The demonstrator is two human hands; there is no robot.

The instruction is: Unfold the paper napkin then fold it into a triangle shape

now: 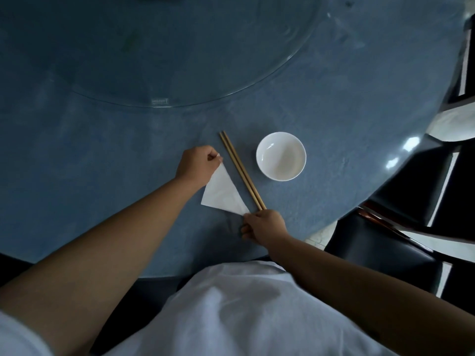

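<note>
A white paper napkin (223, 192) lies flat on the blue table (102, 155) in a triangle shape. My left hand (196, 164) pinches its far tip between thumb and fingers. My right hand (264, 227) pinches the near right corner, close to the table's front edge. The napkin's near left corner is free and rests on the table.
A pair of wooden chopsticks (241, 170) lies just right of the napkin, touching my right hand's knuckles. A white bowl (281, 156) stands further right. A glass turntable (257, 80) covers the table's far middle. Dark chairs (411, 201) stand at the right.
</note>
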